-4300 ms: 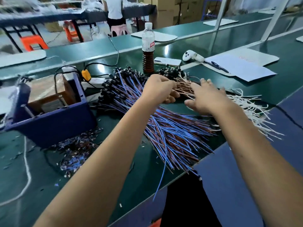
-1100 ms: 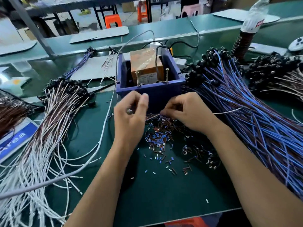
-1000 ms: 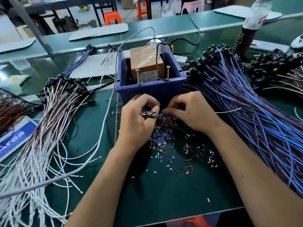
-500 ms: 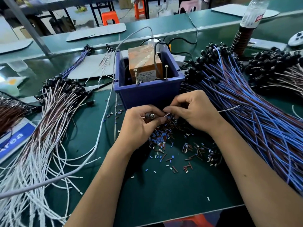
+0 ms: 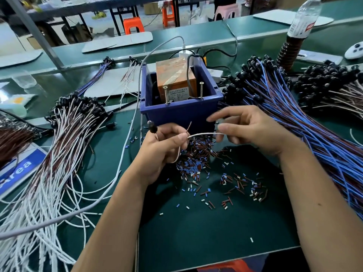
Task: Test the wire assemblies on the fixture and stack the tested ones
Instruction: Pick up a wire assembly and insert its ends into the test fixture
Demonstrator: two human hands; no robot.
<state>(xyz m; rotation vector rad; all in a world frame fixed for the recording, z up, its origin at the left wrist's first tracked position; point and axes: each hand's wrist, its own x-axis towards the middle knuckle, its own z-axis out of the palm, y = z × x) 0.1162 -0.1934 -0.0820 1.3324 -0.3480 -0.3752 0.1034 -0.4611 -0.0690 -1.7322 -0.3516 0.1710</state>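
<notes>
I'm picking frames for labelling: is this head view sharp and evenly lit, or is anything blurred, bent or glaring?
Head view: the right hand has motion-blurred fingertips; the left hand and its held wire assembly are sharp; wide-angle bending tilts the bottle; soft glare on the bench far left.

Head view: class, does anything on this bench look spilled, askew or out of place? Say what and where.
Yes: small blue, brown and white cut bits lie scattered loose over the green mat in front of the blue bin. They look like spilled offcuts, not sorted stock.
</notes>
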